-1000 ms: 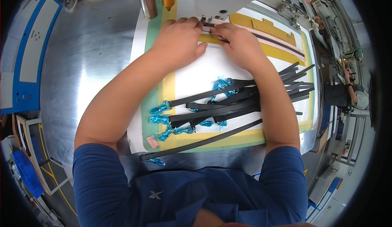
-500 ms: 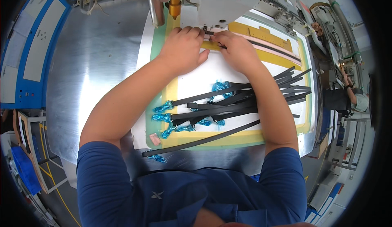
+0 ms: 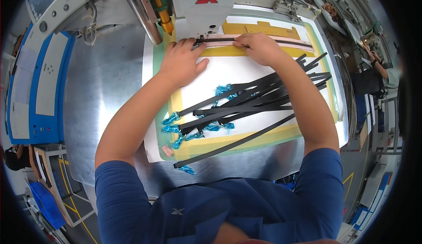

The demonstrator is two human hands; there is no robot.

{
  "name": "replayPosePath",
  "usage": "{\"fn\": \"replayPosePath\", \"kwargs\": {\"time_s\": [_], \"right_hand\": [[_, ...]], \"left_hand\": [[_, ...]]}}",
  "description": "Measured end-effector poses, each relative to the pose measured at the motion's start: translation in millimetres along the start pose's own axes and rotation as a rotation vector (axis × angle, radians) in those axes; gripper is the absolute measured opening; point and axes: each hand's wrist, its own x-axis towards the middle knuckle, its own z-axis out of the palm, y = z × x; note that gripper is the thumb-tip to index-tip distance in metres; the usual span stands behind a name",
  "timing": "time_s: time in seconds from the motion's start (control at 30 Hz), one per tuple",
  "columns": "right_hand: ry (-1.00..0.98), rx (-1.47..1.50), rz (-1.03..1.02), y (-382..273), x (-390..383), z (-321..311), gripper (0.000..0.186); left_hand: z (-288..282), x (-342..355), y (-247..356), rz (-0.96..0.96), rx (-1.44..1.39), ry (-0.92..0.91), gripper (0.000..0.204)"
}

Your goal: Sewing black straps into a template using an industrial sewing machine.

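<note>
A narrow black strap (image 3: 220, 39) lies along a pink strip between two mustard-yellow guide plates, below the machine head. My left hand (image 3: 182, 61) rests at the strap's left end, fingertips touching it and thumb spread apart. Farther right, my right hand (image 3: 260, 50) has its fingertips closed on the same strap, pressed down at the strip. Nearer to me, a loose pile of black straps (image 3: 246, 108) with blue plastic-wrapped ends (image 3: 171, 129) spreads over the white board (image 3: 206, 72). One separate strap (image 3: 233, 144) lies closest to me.
The grey machine head (image 3: 206, 11) and a brass-coloured pointed part (image 3: 165, 22) hang just beyond my hands. A mustard plate (image 3: 263, 29) lies behind the strip. On the left is a blue-and-white cabinet (image 3: 41, 86). Another person (image 3: 373, 79) is at the far right.
My right hand has moved right along the strap, away from my left hand, baring more strap between them. My left hand stays at the strap's left end. The whole view has shifted.
</note>
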Motion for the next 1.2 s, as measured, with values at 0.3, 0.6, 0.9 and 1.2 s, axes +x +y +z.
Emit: {"fn": "replayPosePath", "kwargs": {"time_s": [0.3,0.6,0.9,1.2], "right_hand": [[-0.016,0.001,0.009,-6.9,5.5,10.8,0.036],[-0.004,0.059,0.011,-12.3,7.3,11.8,0.041],[-0.046,0.037,0.087,38.8,-17.0,-21.9,0.033],[-0.031,0.081,0.059,69.9,-37.9,-33.9,0.039]], "left_hand": [[0.1,13.3,-9.7,0.161,-0.129,0.012,0.049],[-4.5,26.5,7.1,0.141,-0.142,-0.059,0.051],[-1.6,20.9,5.8,0.075,-0.131,-0.060,0.053],[-13.3,22.3,22.9,0.028,-0.081,-0.081,0.058]]}}
